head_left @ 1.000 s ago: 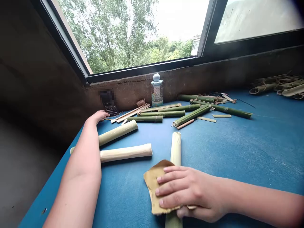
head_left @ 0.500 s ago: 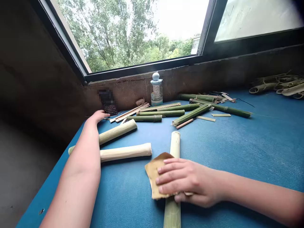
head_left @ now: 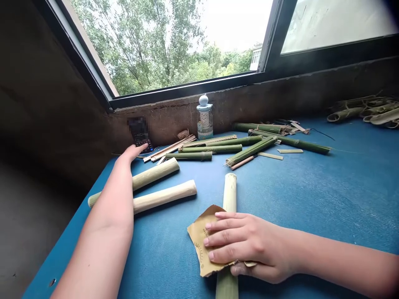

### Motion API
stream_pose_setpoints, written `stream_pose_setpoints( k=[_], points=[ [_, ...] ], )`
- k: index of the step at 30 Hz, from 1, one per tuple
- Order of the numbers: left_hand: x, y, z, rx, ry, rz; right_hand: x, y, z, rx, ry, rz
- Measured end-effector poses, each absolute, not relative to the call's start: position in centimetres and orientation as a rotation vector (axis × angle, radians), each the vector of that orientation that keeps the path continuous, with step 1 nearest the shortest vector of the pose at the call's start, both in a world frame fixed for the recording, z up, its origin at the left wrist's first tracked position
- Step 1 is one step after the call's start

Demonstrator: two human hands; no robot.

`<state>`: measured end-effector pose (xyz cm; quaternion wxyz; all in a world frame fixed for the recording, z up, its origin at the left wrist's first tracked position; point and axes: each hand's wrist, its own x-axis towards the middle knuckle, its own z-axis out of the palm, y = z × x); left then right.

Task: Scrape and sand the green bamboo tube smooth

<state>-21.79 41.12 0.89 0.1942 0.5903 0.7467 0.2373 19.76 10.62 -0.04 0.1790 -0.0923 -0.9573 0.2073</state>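
Right hand [head_left: 249,249] clamped on sandpaper [head_left: 199,241] over a bamboo tube [head_left: 230,199].

You have the tube lying on the counter [head_left: 311,199], long axis running straight away from you, under the right hand and well apart from the left. Left hand [head_left: 132,154], fingers outstretched, now reaches a phone [head_left: 140,133] at the counter's far edge. Since the earlier frame, the pale stick [head_left: 165,196] beside that forearm has swung its right end farther away.
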Motion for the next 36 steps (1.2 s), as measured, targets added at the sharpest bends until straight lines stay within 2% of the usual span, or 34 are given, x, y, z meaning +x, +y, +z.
stream_pose_setpoints(
  k=[9,15,23,30,36],
  points=[
    [-21.7,41.2,0.9,1.63,2.047,0.702,20.8,12.3,-2.1,-0.254,-2.557,0.507],
    [-22.0,40.3,1.2,1.579,2.052,0.719,24.4,16.5,-3.1,-0.61,-2.458,0.382],
    [-22.7,40.1,0.9,1.542,2.064,0.776,22.7,12.3,-2.0,-0.363,-2.623,0.468],
    [-22.1,40.2,1.0,1.575,2.068,0.763,24.2,14.5,-2.9,-0.509,-2.558,0.365],
    [-21.3,41.0,0.8,1.604,2.154,0.762,23.0,12.9,-2.4,-0.573,-2.537,0.416]
  ],
)
